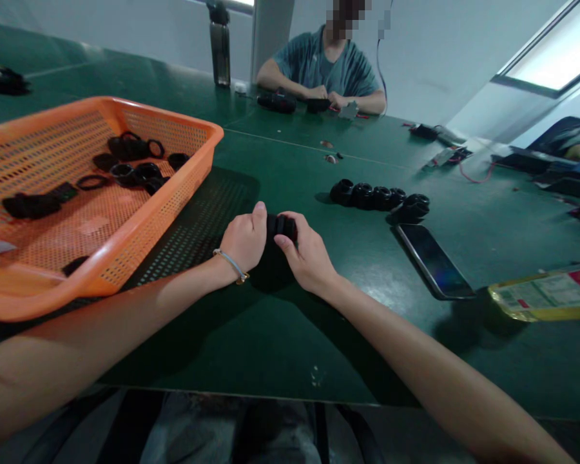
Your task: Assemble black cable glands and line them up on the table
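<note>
Between my two hands is a small black ringed plastic part [281, 225], held just above the green table. My left hand [245, 240], with a bracelet at the wrist, is closed around its left end, thumb pointing up. My right hand [309, 250] grips the other end between thumb and fingers. Much of the part is hidden by the fingers. To the right, several black rounded plastic parts [381, 196] stand in a row. An orange perforated basket [145, 241] on the left holds more black parts and rings [135, 171].
A smartphone [434, 261] lies right of my hands, near a yellow package [546, 295]. A bottle [220, 48] stands at the back. Across the green table [280, 348] sits a person [326, 67] with hands on a dark object. Wired parts [449, 154] lie at the far right.
</note>
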The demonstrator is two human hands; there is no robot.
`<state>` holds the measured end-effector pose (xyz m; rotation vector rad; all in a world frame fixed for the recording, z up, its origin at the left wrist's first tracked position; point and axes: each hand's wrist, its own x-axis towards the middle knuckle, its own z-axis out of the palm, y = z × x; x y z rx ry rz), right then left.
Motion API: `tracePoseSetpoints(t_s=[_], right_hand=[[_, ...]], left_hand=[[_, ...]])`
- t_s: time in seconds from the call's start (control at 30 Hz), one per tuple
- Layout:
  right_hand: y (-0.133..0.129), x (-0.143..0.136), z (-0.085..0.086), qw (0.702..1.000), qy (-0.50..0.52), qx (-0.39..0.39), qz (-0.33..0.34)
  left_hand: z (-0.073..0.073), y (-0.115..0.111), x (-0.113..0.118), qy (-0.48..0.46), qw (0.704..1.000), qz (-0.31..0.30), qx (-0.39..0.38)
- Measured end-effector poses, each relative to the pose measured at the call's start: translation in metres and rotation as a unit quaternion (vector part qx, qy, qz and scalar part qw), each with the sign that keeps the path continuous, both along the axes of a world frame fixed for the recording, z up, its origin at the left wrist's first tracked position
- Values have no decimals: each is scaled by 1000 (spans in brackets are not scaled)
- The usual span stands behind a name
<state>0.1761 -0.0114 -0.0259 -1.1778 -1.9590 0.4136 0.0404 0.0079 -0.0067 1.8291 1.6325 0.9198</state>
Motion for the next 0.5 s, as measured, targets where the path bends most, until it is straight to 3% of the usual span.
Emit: tracePoseSetpoints(t_s=[0.17,0.27,0.37,0.5], right_hand=[[-7,-6,3,994,68,-81,-28],[-7,-7,4,992,90,-91,-22],[-3,-4,3,993,77,-88,-5],[4,3,2,998,24,-50,21]], left_hand=[[0,-2,0,101,993,-19,58],[-1,0,-2,118,989,-33,83],[-3,5,-3,86,992,-42,82],[0,9,-2,-19,999,-42,26]])
